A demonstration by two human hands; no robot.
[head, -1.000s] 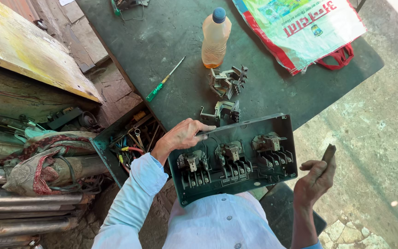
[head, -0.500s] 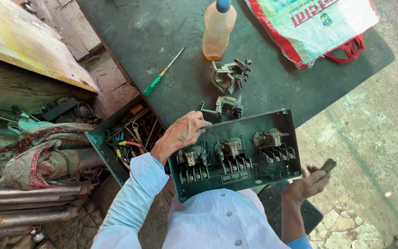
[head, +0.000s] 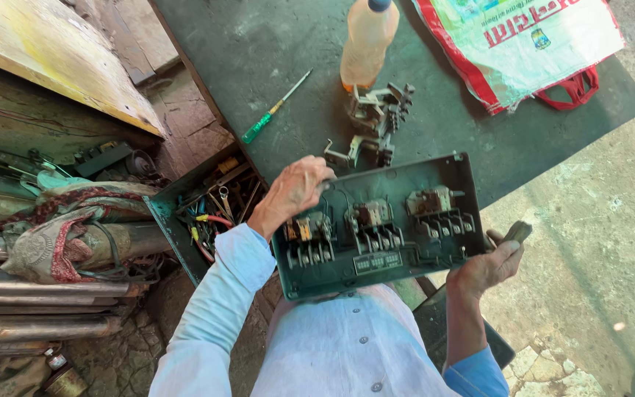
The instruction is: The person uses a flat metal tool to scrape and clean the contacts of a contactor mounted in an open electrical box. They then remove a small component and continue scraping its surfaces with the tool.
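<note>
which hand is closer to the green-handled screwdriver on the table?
Left. The left hand grips the upper left corner of the green switch box, just below and right of the green-handled screwdriver. The right hand holds a small dark part beyond the box's far right edge.

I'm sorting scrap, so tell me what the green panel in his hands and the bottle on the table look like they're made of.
Green panel: likely painted sheet metal, going by its thin folded rim and dull paint. Bottle: translucent plastic, cloudy orange-tinted wall, blue cap.
</note>
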